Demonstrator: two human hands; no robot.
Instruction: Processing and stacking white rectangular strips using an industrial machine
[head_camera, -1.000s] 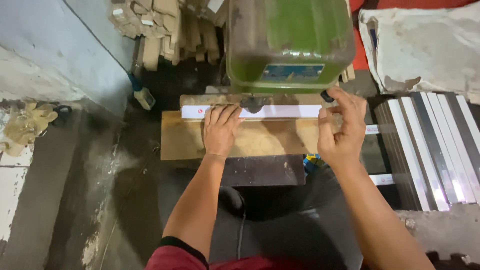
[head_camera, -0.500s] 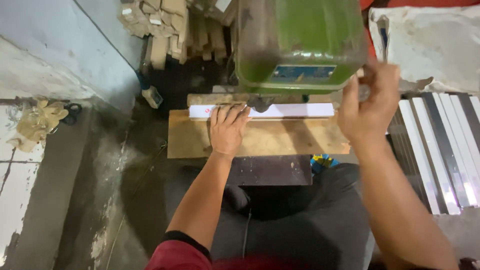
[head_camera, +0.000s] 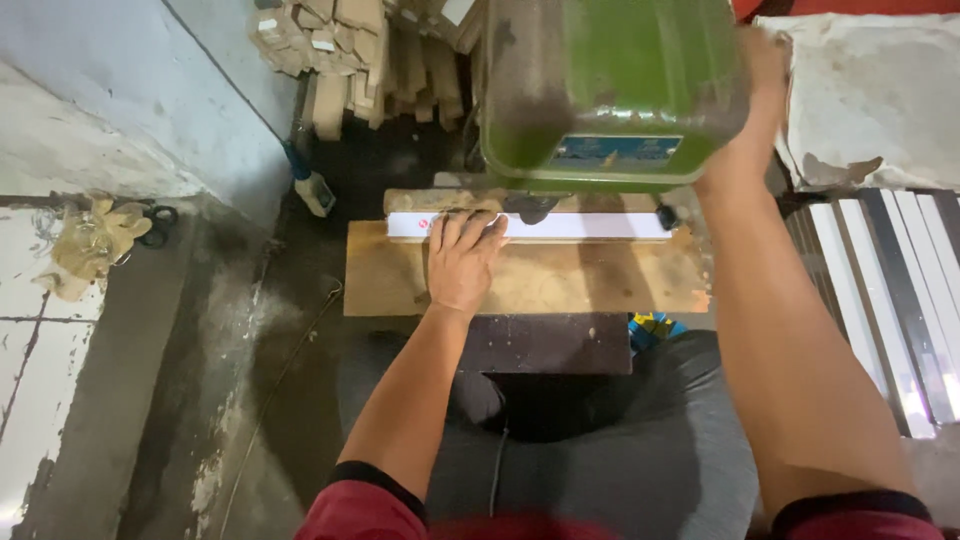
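Left hand has its fingers spread flat, pressing down on a long white strip that lies across the back edge of the wooden board mid-frame, right under the green machine head. Right hand is up at the machine's right side, blurry, so can't tell what its fingers are doing. More white and dark strips are stacked at the right edge, wood offcuts piled upper left.

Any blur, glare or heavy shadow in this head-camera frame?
Head view: the right hand is motion-blurred beside the green machine; the left hand on the white strip is sharp; glare streaks the white slats at right; deep shadow below the wooden board.
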